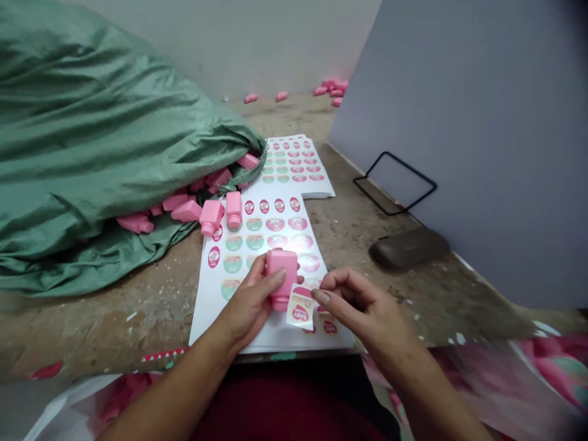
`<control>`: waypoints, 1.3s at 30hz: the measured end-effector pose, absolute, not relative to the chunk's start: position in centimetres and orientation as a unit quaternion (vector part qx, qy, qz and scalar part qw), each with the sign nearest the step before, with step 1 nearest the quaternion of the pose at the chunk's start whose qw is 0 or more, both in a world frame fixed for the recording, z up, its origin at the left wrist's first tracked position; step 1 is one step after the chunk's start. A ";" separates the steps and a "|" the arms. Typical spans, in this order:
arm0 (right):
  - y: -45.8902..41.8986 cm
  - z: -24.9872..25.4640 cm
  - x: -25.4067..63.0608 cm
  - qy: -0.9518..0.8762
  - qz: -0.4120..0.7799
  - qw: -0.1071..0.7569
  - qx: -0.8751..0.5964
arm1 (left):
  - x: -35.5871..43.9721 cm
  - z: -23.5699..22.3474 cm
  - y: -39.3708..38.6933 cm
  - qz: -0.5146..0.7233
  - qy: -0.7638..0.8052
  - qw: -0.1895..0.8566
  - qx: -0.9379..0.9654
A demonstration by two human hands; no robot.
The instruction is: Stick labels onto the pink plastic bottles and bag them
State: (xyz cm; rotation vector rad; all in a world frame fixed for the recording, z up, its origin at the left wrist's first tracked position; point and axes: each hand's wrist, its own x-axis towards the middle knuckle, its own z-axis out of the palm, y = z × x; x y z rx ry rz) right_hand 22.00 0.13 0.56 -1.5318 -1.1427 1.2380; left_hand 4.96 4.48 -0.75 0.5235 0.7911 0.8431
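My left hand (252, 300) is wrapped round a pink plastic bottle (283, 269), its neck end toward me. Between the thumb and fingers of my right hand (356, 300) is a small sticker (299, 309) with a pink oval and the word BABY, close beside the bottle's neck end. Beneath both hands lies a white sheet of labels (202, 324) with rows of pink and green printed stickers. Two more pink bottles, one upright-looking (234, 209) and one tilted (211, 217), rest on the sheet's far left part.
A green cloth sack (114, 141) spills several pink bottles (186, 208) at left. Behind lies another stack of label sheets (316, 165). At right are a brown case (408, 248), a black wire frame (395, 184) and a large grey panel (473, 141). Bottles (331, 87) lie near the wall.
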 end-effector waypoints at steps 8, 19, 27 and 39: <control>1.1 0.8 21.8 -0.485 0.468 0.428 -0.603 | 5.4 0.0 3.4 0.395 0.349 0.822 0.216; 1.4 0.6 21.4 -0.506 0.431 0.408 -0.626 | 5.0 -0.2 2.9 0.387 0.337 0.824 0.239; 1.3 0.6 21.7 -0.569 0.300 0.384 -0.662 | 4.7 0.4 2.5 0.347 0.352 0.823 0.279; 1.3 0.1 20.2 -0.567 0.331 0.446 -0.608 | 1.1 1.2 1.0 0.265 0.435 0.779 0.366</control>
